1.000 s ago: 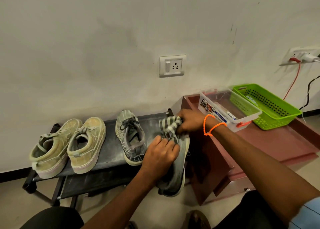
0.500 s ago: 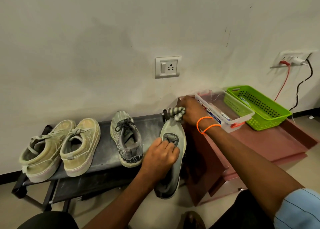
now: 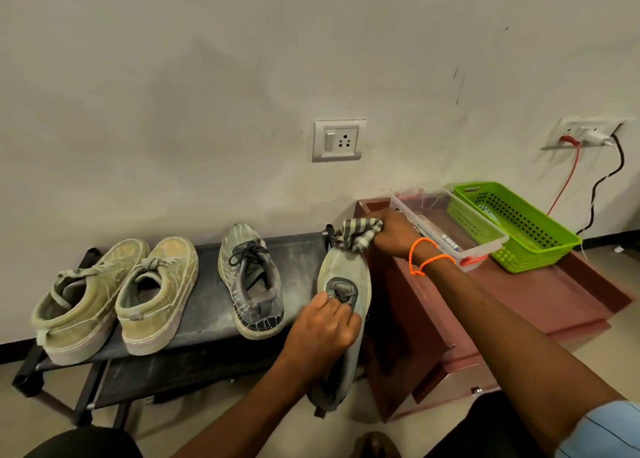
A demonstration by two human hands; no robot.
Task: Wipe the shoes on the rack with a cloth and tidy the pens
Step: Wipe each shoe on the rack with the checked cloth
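Wiping's underway: left hand clamps the grey mesh sneaker at the black rack's right end, right hand bunches the striped cloth on its toe, so next probably another stroke heelward.

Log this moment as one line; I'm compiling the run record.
step: wiping shoe | left hand: grips grey shoe | right hand: holds striped cloth at toe | rack: three shoes
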